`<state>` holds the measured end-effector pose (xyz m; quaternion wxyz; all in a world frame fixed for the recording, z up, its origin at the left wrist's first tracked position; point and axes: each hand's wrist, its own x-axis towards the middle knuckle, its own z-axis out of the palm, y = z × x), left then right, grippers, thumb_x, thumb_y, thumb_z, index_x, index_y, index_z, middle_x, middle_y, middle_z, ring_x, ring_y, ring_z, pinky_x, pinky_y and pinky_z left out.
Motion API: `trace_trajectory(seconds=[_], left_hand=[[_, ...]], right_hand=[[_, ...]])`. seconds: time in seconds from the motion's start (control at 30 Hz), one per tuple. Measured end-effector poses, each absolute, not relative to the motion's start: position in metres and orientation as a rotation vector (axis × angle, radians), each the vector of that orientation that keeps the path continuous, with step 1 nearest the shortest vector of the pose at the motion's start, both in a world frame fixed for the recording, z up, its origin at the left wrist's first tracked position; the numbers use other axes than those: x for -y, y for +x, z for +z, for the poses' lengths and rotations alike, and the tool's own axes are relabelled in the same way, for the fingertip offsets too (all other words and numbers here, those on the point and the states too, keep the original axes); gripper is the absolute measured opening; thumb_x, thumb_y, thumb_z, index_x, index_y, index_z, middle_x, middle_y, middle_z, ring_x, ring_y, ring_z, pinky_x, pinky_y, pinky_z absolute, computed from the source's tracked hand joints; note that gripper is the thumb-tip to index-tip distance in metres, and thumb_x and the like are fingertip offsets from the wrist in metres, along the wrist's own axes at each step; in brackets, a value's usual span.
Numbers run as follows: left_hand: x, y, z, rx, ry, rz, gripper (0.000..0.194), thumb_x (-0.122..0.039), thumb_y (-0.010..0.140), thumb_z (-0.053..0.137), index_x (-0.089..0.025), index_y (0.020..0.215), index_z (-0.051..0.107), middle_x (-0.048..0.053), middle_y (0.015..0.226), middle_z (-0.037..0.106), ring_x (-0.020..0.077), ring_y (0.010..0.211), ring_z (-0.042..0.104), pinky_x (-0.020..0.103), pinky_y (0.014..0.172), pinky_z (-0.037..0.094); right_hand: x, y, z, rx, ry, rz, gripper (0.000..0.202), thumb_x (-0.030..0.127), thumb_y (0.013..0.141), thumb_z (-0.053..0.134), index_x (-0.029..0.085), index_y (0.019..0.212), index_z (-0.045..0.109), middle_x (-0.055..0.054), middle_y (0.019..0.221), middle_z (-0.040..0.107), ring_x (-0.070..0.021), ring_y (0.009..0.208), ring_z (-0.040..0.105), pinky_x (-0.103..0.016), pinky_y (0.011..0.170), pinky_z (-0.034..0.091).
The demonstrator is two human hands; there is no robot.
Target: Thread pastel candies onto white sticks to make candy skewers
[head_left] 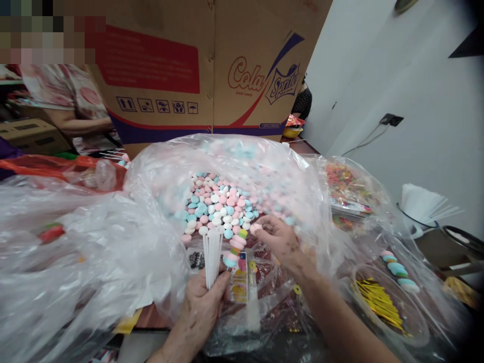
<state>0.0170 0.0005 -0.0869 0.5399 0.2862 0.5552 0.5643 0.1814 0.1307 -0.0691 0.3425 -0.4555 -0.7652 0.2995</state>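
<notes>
My left hand [202, 297] is closed around a bundle of white sticks [212, 252], held upright. From the same hand rises a candy skewer [237, 243] stacked with pink, blue, yellow-green and orange pieces. Just right of the skewer's top, my right hand [282, 244] pinches a pink candy [256, 228] between thumb and fingers. Behind both hands lies a pile of round pink, white and blue marshmallow-like candies [223, 204], spilling from a large clear plastic bag [177, 151]. A small printed card [239, 282] and a few yellow-green rings [297, 289] lie under the hands.
A big cardboard box [162, 65] stands behind the bag. At right are a dish of gold twist ties [378, 302], a finished-looking candy skewer [399, 269], a bag of colourful gummies [340, 176] and a container of white sticks [423, 204]. Crumpled plastic [94, 257] covers the left; a person [71, 106] is beyond.
</notes>
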Motion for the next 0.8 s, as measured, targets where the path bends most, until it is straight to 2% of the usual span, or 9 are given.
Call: trace_trajectory(seconds=[0.1,0.2,0.33,0.5,0.67,0.8], left_hand=[[-0.001,0.016,-0.098,-1.32,0.751,1.313,0.033,-0.049,0.069,0.077,-0.017,0.072,0.069,-0.003,0.045,0.054,0.0087,0.033,0.035,0.02,0.032,0.02],[0.0,0.017,-0.103,-1.295,0.746,1.289,0.03,-0.046,0.071,0.077,-0.018,0.076,0.069,-0.004,0.046,0.052,0.0098,0.036,0.037,0.02,0.034,0.02],[0.001,0.018,-0.103,-1.303,0.732,1.314,0.027,-0.043,0.069,0.078,-0.019,0.068,0.066,-0.005,0.045,0.05,0.011,0.039,0.038,0.021,0.037,0.024],[-0.001,0.017,-0.101,-1.301,0.762,1.337,0.024,-0.04,0.068,0.078,-0.018,0.068,0.069,-0.004,0.045,0.051,0.0132,0.042,0.044,0.022,0.04,0.031],[-0.001,0.016,-0.103,-1.305,0.772,1.32,0.025,-0.042,0.071,0.077,-0.018,0.072,0.07,-0.003,0.046,0.052,0.0123,0.041,0.043,0.021,0.038,0.028],[0.0,0.015,-0.103,-1.303,0.791,1.316,0.027,-0.043,0.071,0.077,-0.017,0.076,0.071,-0.003,0.047,0.053,0.0126,0.042,0.044,0.021,0.038,0.03]], right_hand=[[-0.13,0.183,-0.053,1.452,-1.047,1.368,0.022,0.035,0.078,0.07,0.016,0.087,0.066,-0.001,0.078,0.067,-0.0154,0.069,0.061,-0.024,0.062,0.049],[-0.126,0.18,-0.04,1.206,-0.953,1.587,0.023,0.032,0.066,0.08,0.016,0.081,0.074,-0.001,0.077,0.067,-0.014,0.069,0.059,-0.023,0.061,0.048],[-0.122,0.174,-0.035,1.186,-0.902,1.666,0.021,0.03,0.067,0.081,0.018,0.085,0.078,-0.002,0.078,0.071,-0.015,0.067,0.061,-0.024,0.061,0.05],[-0.119,0.172,-0.04,1.244,-0.912,1.621,0.023,0.033,0.072,0.081,0.021,0.092,0.08,-0.002,0.082,0.074,-0.0163,0.067,0.063,-0.026,0.063,0.052],[-0.119,0.175,-0.046,1.361,-0.903,1.513,0.026,0.037,0.077,0.08,0.023,0.099,0.08,-0.002,0.092,0.075,-0.0191,0.083,0.067,-0.028,0.076,0.053],[-0.119,0.175,-0.049,1.367,-0.909,1.455,0.024,0.036,0.078,0.08,0.025,0.1,0.08,-0.001,0.098,0.076,-0.0209,0.091,0.068,-0.031,0.084,0.052]])
